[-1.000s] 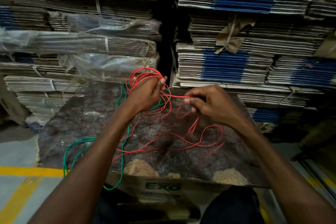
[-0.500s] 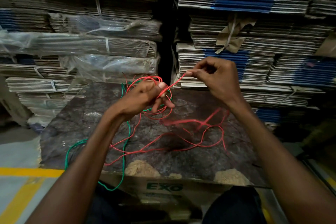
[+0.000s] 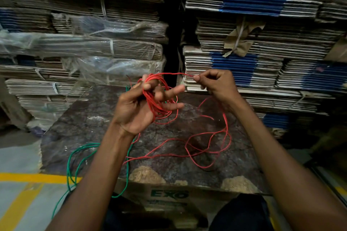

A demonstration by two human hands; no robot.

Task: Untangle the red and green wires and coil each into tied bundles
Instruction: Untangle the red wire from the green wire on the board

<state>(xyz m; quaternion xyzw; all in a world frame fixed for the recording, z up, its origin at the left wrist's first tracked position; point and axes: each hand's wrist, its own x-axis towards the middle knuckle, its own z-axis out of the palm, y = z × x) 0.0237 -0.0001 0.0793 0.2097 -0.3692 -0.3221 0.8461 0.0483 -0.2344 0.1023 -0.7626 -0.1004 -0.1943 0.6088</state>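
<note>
Worn board (image 3: 90, 125) on carton; red wire (image 3: 189, 148) & green wire (image 3: 75, 157) on it.

We see the left hand (image 3: 139, 107) raised above the worktop (image 3: 90, 124), palm toward the camera, with several loops of red wire (image 3: 204, 148) wound around its fingers (image 3: 173, 91). The right hand (image 3: 216, 84) pinches 1 strand running from the loops. Slack red wire lies on the worktop; the green wire (image 3: 75, 157) trails over its left edge.
</note>
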